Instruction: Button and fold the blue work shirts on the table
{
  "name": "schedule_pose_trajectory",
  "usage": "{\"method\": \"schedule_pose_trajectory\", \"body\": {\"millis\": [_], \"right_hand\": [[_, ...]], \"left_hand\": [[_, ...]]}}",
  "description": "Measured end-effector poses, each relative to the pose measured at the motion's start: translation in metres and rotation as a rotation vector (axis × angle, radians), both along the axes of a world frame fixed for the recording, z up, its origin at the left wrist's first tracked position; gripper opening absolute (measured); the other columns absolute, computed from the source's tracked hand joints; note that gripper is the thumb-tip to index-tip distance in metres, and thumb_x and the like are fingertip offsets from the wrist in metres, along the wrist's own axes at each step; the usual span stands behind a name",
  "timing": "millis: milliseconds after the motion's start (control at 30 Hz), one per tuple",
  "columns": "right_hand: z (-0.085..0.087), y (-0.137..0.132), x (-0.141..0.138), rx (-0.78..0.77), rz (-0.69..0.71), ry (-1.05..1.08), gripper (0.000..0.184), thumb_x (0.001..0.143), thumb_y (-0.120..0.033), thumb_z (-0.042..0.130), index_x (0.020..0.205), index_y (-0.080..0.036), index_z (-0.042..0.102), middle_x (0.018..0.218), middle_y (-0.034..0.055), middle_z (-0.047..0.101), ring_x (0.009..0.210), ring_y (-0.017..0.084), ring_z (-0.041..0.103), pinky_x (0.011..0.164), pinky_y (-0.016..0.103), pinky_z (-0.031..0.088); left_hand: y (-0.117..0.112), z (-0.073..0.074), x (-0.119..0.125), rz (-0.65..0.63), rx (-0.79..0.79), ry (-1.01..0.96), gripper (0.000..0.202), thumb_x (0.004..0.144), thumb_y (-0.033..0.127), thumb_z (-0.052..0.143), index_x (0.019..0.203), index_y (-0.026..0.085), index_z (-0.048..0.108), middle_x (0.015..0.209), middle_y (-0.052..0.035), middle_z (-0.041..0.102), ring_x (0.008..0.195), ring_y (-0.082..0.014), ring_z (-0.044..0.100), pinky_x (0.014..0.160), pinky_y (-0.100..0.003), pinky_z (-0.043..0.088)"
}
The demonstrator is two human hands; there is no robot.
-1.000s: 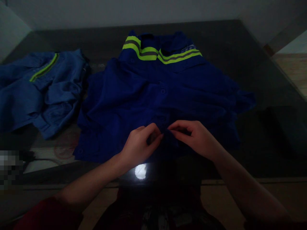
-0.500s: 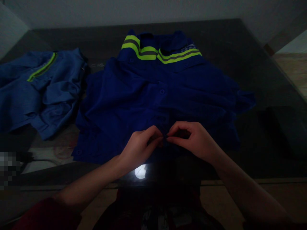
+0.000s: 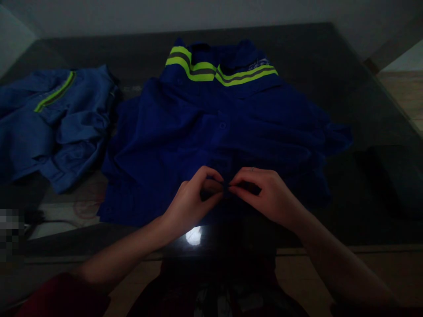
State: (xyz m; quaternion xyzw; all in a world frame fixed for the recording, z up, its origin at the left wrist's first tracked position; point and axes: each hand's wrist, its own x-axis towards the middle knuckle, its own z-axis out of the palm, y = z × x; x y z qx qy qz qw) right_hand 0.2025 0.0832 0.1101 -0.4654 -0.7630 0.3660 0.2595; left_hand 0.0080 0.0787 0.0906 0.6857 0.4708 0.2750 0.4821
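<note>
A dark blue work jacket (image 3: 211,114) with yellow-green and grey reflective stripes lies spread on the dark table, its collar at the far side. Near its lower front edge, my left hand (image 3: 196,200) pinches the cloth between thumb and fingers. Opposite it, my right hand (image 3: 264,187) pinches the same spot of the front opening, and the fingertips of both almost meet. Whatever small part sits between them, perhaps a button, is too dark to make out. Higher up the front a round button (image 3: 222,126) shows.
A lighter blue garment (image 3: 66,127) with one reflective stripe lies crumpled at the left. On the right rests a black object (image 3: 393,180), hard to make out. A cable (image 3: 59,221) runs at the lower left. The table (image 3: 297,48) ends close to my body.
My left fingers have shifted slightly upward and opened into a wider loop, still pinching the cloth. The right hand stays almost in place. The jacket lies as before.
</note>
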Motion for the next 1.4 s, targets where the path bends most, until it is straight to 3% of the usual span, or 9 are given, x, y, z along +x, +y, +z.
{"method": "schedule_pose_trajectory", "body": {"millis": [133,267,433,800,1033,1167,1400], "right_hand": [[0.002,0.0,0.001,-0.027,0.027,-0.025,0.005,0.081,-0.013,0.063,0.08,-0.017,0.066,0.077,-0.0001,0.064,0.071,0.012,0.059,0.065,0.023,0.041],[0.004,0.001,0.002,-0.096,0.039,-0.005,0.004,0.082,-0.015,0.063,0.081,-0.017,0.066,0.077,-0.0001,0.064,0.071,0.012,0.059,0.064,0.023,0.041],[0.004,0.003,0.003,-0.151,-0.016,0.073,0.004,0.081,-0.018,0.064,0.077,-0.017,0.066,0.076,-0.0001,0.064,0.072,0.013,0.059,0.065,0.024,0.042],[0.004,0.005,0.002,-0.259,-0.02,0.138,0.008,0.079,-0.025,0.065,0.075,-0.018,0.068,0.075,0.0007,0.066,0.073,0.015,0.06,0.068,0.026,0.044],[0.004,0.007,0.003,-0.398,0.059,0.153,0.018,0.079,-0.035,0.065,0.078,-0.018,0.067,0.073,0.0004,0.066,0.069,0.014,0.061,0.064,0.025,0.045],[0.001,0.007,0.003,-0.424,0.063,0.165,0.02,0.078,-0.037,0.067,0.077,-0.017,0.066,0.071,0.0001,0.065,0.067,0.013,0.059,0.062,0.025,0.044],[0.001,0.006,0.002,-0.434,0.043,0.182,0.024,0.077,-0.04,0.068,0.077,-0.017,0.064,0.068,-0.0006,0.062,0.062,0.011,0.056,0.056,0.023,0.041]], "left_hand": [[0.0,0.004,0.0,-0.015,-0.011,-0.003,0.037,0.078,0.008,0.061,0.11,0.023,0.051,0.078,0.0062,0.071,0.076,-0.0105,0.07,0.068,-0.018,0.054],[0.0,0.008,0.001,-0.041,0.122,0.086,0.028,0.079,0.008,0.061,0.103,0.023,0.06,0.077,0.0068,0.071,0.072,-0.0088,0.069,0.064,-0.015,0.052],[-0.001,0.007,0.0,-0.02,0.272,0.138,0.022,0.081,0.013,0.06,0.101,0.022,0.064,0.084,0.0036,0.072,0.075,-0.0099,0.069,0.071,-0.018,0.055],[0.004,0.005,-0.006,-0.11,0.599,0.208,0.014,0.084,0.017,0.059,0.097,0.019,0.063,0.08,0.0003,0.069,0.073,-0.0114,0.066,0.071,-0.023,0.052],[0.011,0.0,-0.013,-0.207,0.871,0.262,0.013,0.087,0.025,0.058,0.098,0.019,0.06,0.095,-0.0059,0.064,0.087,-0.0158,0.06,0.071,-0.026,0.048],[0.012,0.001,-0.013,-0.279,0.91,0.352,0.01,0.089,0.024,0.053,0.096,0.017,0.057,0.094,-0.0065,0.064,0.083,-0.0163,0.059,0.069,-0.027,0.045],[0.014,0.003,-0.01,-0.295,0.925,0.284,0.012,0.092,0.023,0.049,0.083,0.018,0.053,0.082,-0.0031,0.067,0.079,-0.0148,0.06,0.069,-0.027,0.043]]}}
